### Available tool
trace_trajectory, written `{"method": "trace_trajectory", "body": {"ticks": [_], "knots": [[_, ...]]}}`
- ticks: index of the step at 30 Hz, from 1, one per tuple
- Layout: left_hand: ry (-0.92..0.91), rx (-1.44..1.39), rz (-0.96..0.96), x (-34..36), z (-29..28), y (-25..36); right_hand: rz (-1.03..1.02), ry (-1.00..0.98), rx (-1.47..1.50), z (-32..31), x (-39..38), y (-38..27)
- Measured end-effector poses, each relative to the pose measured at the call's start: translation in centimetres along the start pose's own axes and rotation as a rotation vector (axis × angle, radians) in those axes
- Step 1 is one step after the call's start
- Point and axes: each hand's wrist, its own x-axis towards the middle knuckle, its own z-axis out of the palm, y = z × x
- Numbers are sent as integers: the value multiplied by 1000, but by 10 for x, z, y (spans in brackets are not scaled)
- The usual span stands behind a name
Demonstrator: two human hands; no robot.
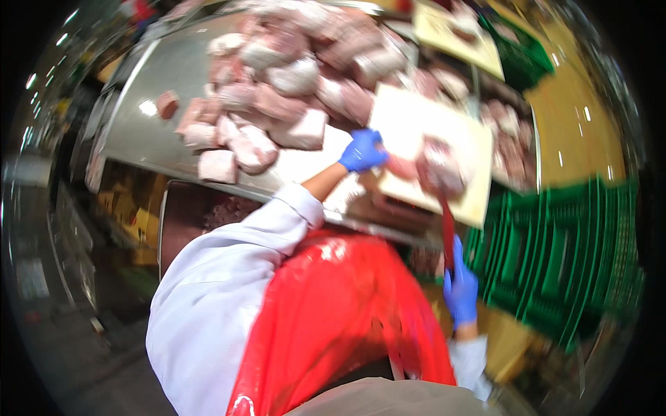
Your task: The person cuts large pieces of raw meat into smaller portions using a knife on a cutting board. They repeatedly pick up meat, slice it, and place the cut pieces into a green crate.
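Note:
My left hand [364, 150], in a blue glove, is closed at the left edge of a white cutting board [468, 149]. Its fingers seem to grip the near end of a pink strip of meat [401, 167]; blur hides the exact hold. That strip runs toward a larger, darker red cut of meat [440, 166] on the board. Lower right, my right hand [460, 288], also blue-gloved, is closed around a knife [447, 225] that looks reddish. The knife points away from me, its far end touching or close to the larger cut.
Pale, fatty meat chunks [295, 76] are heaped on the steel table [146, 114] left of the board. Green crates [548, 256] stand at the right, with another green crate [517, 48] farther off. A second cutting board [458, 35] lies beyond. Below the table edge sits a bin [184, 222].

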Motion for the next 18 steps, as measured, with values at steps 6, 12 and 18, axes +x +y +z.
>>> {"method": "trace_trajectory", "body": {"ticks": [6,12,18], "knots": [[-177,-288,248,98,-2,43,316,245,392,23,69,-15],[-611,-202,492,163,74,31,268,481,571,41,164,-47],[-578,-316,451,154,63,33,296,550,415,54,192,-38]]}}
